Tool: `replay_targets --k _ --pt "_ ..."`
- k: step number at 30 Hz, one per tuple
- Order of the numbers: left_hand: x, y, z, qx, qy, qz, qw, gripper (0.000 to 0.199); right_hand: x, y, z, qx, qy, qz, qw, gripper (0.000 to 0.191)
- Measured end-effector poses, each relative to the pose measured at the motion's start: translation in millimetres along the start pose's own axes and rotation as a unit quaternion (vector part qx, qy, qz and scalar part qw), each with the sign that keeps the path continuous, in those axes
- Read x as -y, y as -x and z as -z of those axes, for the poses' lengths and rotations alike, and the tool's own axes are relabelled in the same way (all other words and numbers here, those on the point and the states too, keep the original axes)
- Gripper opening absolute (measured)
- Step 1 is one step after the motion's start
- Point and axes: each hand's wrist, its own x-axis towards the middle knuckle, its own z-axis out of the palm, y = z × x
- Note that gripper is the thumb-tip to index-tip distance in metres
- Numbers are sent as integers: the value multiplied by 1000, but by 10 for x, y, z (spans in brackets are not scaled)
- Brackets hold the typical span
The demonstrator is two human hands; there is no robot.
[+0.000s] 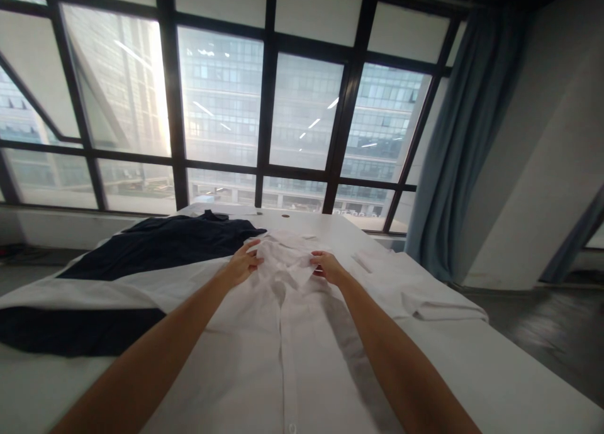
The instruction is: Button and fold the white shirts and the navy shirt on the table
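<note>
A white button-up shirt [283, 333] lies flat on a white table [509, 383], its placket running toward me and its collar [285, 258] at the far end. Both my arms reach out over it. My left hand [243, 263] pinches the collar's left side. My right hand [327, 267] grips the collar's right side. The collar fabric is bunched up between the two hands.
A dark navy garment [165, 245] is spread on the table's left side, with more dark cloth [70, 330] nearer me. A folded white piece [438, 305] lies at right. Large windows stand behind the table, a blue curtain [457, 151] hangs at right.
</note>
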Motion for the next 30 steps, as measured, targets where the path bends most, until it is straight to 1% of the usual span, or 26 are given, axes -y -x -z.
replay_targets --k 2,3,5,6,7,9,10,11,12,14,16,18,19,21,23,25,27,28,30 --pt "12 -13 4 23 -5 -28 999 72 5 12 1 -13 2 -4 1000 41" --pt "24 -23 12 28 -26 -40 998 72 10 21 0 -12 5 -3 1000 41" --pt "50 -45 41 8 -118 -67 991 67 20 44 -3 5 6 10 1000 39" --pt "61 -53 58 -16 -186 -94 978 61 25 58 -4 18 4 18 1000 36" --pt "67 -57 75 -45 -258 -135 956 51 29 72 -5 32 -1 26 999 33" --pt "62 -45 98 -86 -379 -237 890 31 34 95 -9 60 -12 40 997 27" --pt "52 -29 100 -86 -422 -284 857 25 35 103 -12 72 -14 46 996 24" --pt "38 -8 95 -72 -455 -320 828 23 36 108 -15 82 -12 50 995 22" --pt "22 14 84 -53 -482 -342 805 25 36 110 -18 88 -9 51 995 21" --pt "-9 53 53 -13 -521 -353 777 26 34 105 -17 95 1 50 994 21" --pt "-39 68 34 21 -546 -341 765 18 28 98 0 106 6 48 993 23" --pt "-69 58 46 48 -570 -321 755 5 13 101 36 136 5 48 989 27" --pt "-84 48 65 58 -582 -314 748 6 1 109 58 156 4 46 987 29" --pt "-112 26 121 62 -600 -315 733 12 -30 136 98 204 0 38 978 34" --pt "-129 13 181 54 -609 -328 720 13 -59 173 113 253 -9 26 967 35" --pt "-136 18 218 45 -625 -337 703 16 -74 205 92 288 -27 25 957 31" --pt "-139 42 208 39 -648 -335 683 20 -70 223 34 307 -42 39 950 23" --pt "-141 62 180 38 -654 -334 678 21 -60 227 -6 308 -46 52 949 21" --pt "-140 114 75 43 -649 -337 680 18 -26 232 -99 291 -49 81 952 19"
